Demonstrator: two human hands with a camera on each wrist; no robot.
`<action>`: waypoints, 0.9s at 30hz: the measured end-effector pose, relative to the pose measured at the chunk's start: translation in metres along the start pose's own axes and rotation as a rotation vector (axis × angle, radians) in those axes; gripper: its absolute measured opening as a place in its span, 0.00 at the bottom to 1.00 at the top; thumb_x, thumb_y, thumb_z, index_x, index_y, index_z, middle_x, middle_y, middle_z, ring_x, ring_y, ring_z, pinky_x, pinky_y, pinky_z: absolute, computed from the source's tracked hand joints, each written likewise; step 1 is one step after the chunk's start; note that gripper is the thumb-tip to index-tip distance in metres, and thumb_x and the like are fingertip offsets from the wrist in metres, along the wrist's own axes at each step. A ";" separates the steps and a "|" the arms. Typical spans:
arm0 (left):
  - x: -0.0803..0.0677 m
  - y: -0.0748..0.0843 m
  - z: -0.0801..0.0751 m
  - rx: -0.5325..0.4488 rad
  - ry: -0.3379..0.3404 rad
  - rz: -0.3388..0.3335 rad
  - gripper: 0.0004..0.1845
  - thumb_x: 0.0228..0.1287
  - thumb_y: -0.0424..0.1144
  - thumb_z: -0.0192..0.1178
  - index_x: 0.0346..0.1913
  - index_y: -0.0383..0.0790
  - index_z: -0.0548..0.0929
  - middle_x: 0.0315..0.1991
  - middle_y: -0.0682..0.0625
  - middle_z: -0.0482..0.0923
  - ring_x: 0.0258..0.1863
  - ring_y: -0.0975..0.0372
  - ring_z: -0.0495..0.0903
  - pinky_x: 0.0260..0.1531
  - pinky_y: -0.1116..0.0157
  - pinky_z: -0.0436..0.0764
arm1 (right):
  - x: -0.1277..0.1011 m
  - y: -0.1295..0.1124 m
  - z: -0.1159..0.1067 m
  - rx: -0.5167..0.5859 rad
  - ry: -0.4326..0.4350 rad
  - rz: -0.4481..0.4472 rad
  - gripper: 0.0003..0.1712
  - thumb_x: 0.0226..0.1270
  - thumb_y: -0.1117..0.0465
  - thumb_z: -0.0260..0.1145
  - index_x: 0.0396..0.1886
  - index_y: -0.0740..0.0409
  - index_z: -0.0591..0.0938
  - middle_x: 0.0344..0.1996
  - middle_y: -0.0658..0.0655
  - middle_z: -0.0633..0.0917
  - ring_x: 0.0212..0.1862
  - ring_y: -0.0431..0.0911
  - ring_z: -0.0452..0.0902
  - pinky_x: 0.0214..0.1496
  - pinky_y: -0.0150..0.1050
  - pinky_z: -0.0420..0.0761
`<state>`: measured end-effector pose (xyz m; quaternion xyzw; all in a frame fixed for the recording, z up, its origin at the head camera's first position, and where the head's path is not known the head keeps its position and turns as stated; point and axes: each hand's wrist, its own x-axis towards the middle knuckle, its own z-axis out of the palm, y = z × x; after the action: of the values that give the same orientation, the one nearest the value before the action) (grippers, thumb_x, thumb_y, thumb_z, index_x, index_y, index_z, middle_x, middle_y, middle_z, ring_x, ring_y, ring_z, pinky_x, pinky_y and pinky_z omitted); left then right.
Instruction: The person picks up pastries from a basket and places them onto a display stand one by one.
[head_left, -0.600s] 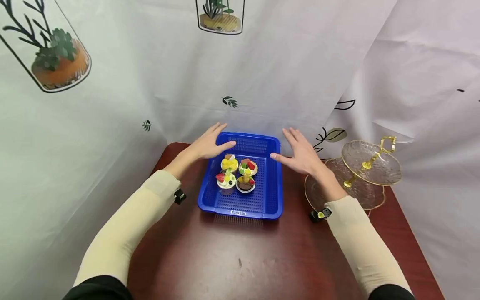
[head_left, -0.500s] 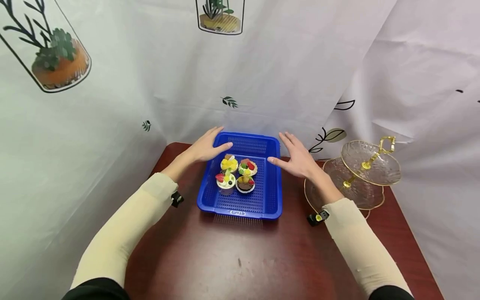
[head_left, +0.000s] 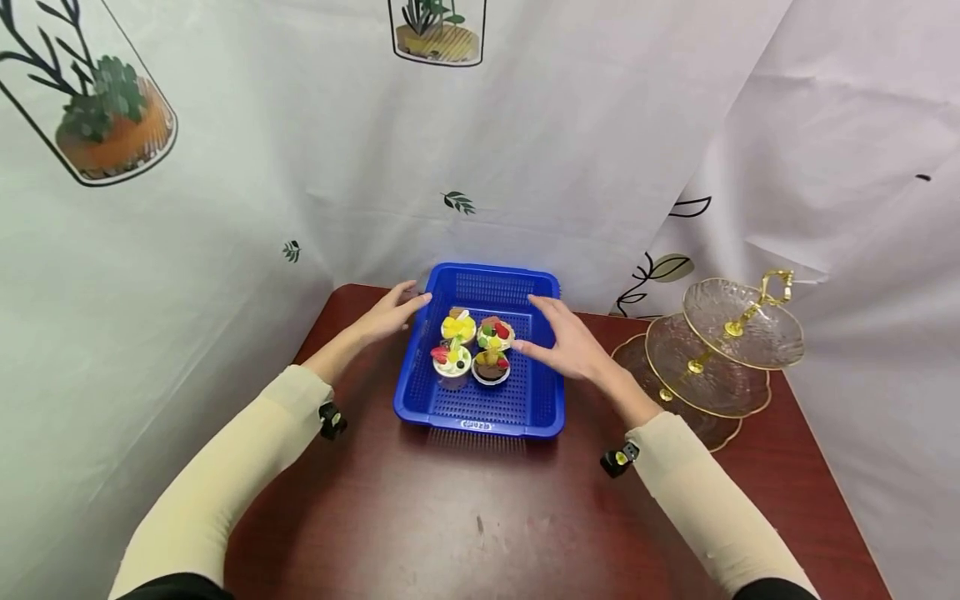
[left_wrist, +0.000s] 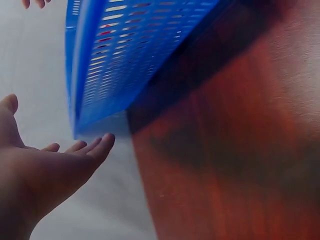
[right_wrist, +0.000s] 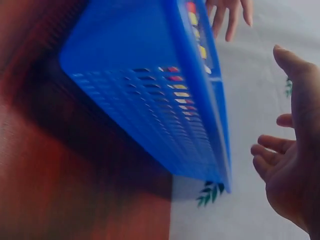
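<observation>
Head view, basket: a blue perforated basket (head_left: 480,392) stands on the dark red table (head_left: 465,517), toward the table's far edge by the white printed curtain (head_left: 225,208).
Head view, cakes: four small fruit-topped cakes (head_left: 474,348) sit packed together inside the basket, in its far half.
Head view, left hand: the left hand (head_left: 388,315) is at the basket's far left corner, fingers straight and loosely spread, tips at the rim; whether they touch it I cannot tell.
Head view, right hand: the right hand (head_left: 564,343) hangs over the basket's right side, fingers straight and apart, thumb pointing toward the cakes, holding nothing.
Head view, stand: a tiered glass stand with gold stem (head_left: 712,358) is to the right of the basket, well apart from it.
Left wrist view: the left hand (left_wrist: 45,165) is flat and relaxed, fingertips just short of the basket's corner (left_wrist: 100,100), with a gap showing; the picture is blurred.
Right wrist view: the right hand (right_wrist: 292,155) is held wide with fingers lightly bent, beside the basket's side wall (right_wrist: 165,105) and apart from it; the left hand's fingers (right_wrist: 227,15) show beyond the basket.
</observation>
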<state>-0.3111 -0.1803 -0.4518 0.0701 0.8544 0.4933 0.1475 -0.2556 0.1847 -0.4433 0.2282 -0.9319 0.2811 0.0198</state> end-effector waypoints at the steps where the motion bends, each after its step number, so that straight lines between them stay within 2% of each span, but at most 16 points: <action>1: -0.001 -0.004 0.001 -0.032 -0.002 -0.013 0.50 0.78 0.66 0.54 0.86 0.41 0.47 0.82 0.35 0.55 0.78 0.40 0.62 0.72 0.40 0.69 | 0.000 -0.002 0.004 0.001 -0.010 -0.007 0.54 0.69 0.31 0.68 0.84 0.55 0.62 0.80 0.64 0.66 0.79 0.61 0.61 0.78 0.64 0.63; 7: -0.002 -0.018 0.008 -0.173 -0.052 -0.072 0.44 0.81 0.57 0.55 0.86 0.41 0.48 0.80 0.34 0.59 0.76 0.39 0.66 0.69 0.39 0.72 | 0.004 -0.016 0.023 0.011 -0.108 -0.053 0.57 0.65 0.28 0.70 0.79 0.63 0.69 0.70 0.65 0.77 0.71 0.60 0.73 0.73 0.60 0.73; 13: -0.001 -0.032 0.014 -0.333 -0.144 -0.119 0.37 0.83 0.49 0.54 0.85 0.45 0.50 0.77 0.35 0.65 0.72 0.40 0.72 0.68 0.41 0.74 | 0.008 -0.024 0.038 0.015 -0.224 -0.024 0.54 0.61 0.29 0.75 0.70 0.67 0.74 0.58 0.66 0.83 0.58 0.58 0.79 0.63 0.55 0.80; 23: 0.000 -0.040 0.020 -0.442 -0.186 -0.118 0.30 0.85 0.44 0.51 0.82 0.44 0.57 0.73 0.35 0.69 0.63 0.45 0.78 0.57 0.48 0.84 | 0.015 -0.033 0.047 -0.017 -0.243 0.015 0.43 0.57 0.37 0.82 0.57 0.66 0.80 0.45 0.58 0.85 0.46 0.49 0.80 0.52 0.47 0.84; 27: 0.000 -0.043 0.020 -0.471 -0.184 -0.123 0.30 0.85 0.43 0.51 0.82 0.45 0.57 0.72 0.35 0.70 0.60 0.49 0.80 0.53 0.51 0.85 | 0.018 -0.034 0.052 -0.005 -0.244 0.039 0.41 0.56 0.40 0.84 0.56 0.64 0.79 0.45 0.57 0.85 0.46 0.49 0.81 0.53 0.46 0.84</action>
<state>-0.3039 -0.1854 -0.4984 0.0260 0.7015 0.6605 0.2666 -0.2523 0.1246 -0.4667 0.2427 -0.9324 0.2492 -0.0984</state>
